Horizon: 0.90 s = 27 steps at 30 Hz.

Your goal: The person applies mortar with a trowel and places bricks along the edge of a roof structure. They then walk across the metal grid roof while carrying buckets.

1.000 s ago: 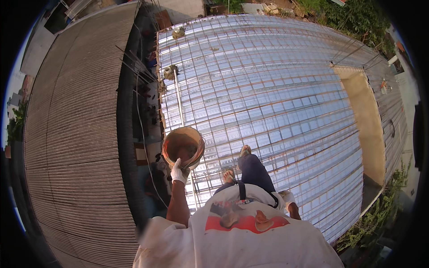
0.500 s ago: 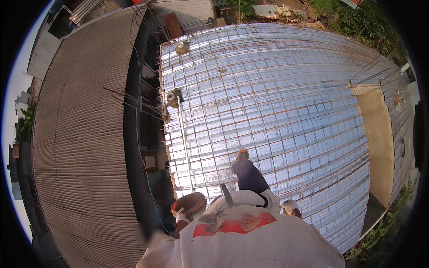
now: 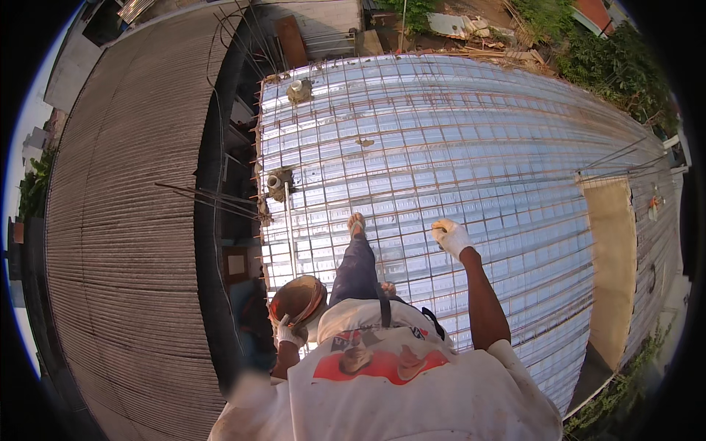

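My left hand (image 3: 292, 332), in a white glove, is closed on the rim of a round mud-stained bucket (image 3: 300, 298) beside my left hip. The bucket is tilted, so its brown inside shows. My right hand (image 3: 450, 237), also gloved and with tan at the fingers, is held out ahead with its fingers curled. Whether anything lies inside those fingers is hidden. Beneath it spreads a grid of thin rusty rebar (image 3: 412, 184) over shiny ribbed metal decking (image 3: 471, 283). One sandalled foot (image 3: 356, 225) is forward on the grid.
A white pipe (image 3: 292, 228) runs along the deck's left side to a pipe stub (image 3: 276, 184); another stub (image 3: 298, 90) stands farther off. Rebar ends (image 3: 209, 195) jut over the left edge, towards a corrugated roof (image 3: 132, 191). At right is a rectangular opening (image 3: 612, 242).
My right hand has swung from beside my body out ahead. The other foot has stepped forward, and I am farther along the deck. The bucket stays in my left hand.
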Each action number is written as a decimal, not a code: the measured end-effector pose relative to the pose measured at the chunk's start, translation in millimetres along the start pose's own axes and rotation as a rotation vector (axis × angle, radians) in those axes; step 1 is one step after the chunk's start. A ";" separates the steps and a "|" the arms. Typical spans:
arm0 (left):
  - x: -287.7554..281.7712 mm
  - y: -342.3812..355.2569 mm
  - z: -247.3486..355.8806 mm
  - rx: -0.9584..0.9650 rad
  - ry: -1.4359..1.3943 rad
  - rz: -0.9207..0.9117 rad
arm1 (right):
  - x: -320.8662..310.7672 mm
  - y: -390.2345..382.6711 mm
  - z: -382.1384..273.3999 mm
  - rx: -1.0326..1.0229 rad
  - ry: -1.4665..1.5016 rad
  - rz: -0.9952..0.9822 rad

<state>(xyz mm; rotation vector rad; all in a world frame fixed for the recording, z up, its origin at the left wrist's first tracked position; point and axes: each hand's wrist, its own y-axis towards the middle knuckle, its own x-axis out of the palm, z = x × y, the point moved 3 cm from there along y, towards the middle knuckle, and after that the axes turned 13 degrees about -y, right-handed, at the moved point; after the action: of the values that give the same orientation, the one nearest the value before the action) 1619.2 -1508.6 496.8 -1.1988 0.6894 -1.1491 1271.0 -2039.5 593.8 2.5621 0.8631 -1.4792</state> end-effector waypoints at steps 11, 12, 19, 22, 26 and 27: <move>327.1 123.6 45.8 -0.161 0.243 0.004 | -50.8 197.7 41.9 0.381 -0.067 -0.030; 357.7 128.6 46.4 -0.152 0.289 0.014 | -42.1 187.6 71.3 0.493 -0.076 -0.048; 568.4 157.9 96.3 0.008 0.293 -0.077 | 32.0 138.8 86.9 1.005 0.301 -0.404; 642.4 165.2 122.8 0.065 0.306 -0.192 | 35.1 163.4 30.0 1.043 0.473 -0.429; 741.7 149.7 115.2 0.066 0.366 -0.258 | 114.0 165.3 89.8 0.871 0.531 -0.286; 760.0 152.2 108.1 0.042 0.365 -0.289 | 134.9 170.0 119.3 0.828 0.531 -0.253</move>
<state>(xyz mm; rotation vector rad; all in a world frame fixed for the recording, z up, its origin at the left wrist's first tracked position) 2005.9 -2189.1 494.9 -1.0862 0.7760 -1.6425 1313.5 -2161.6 382.6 3.6985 0.7274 -1.4438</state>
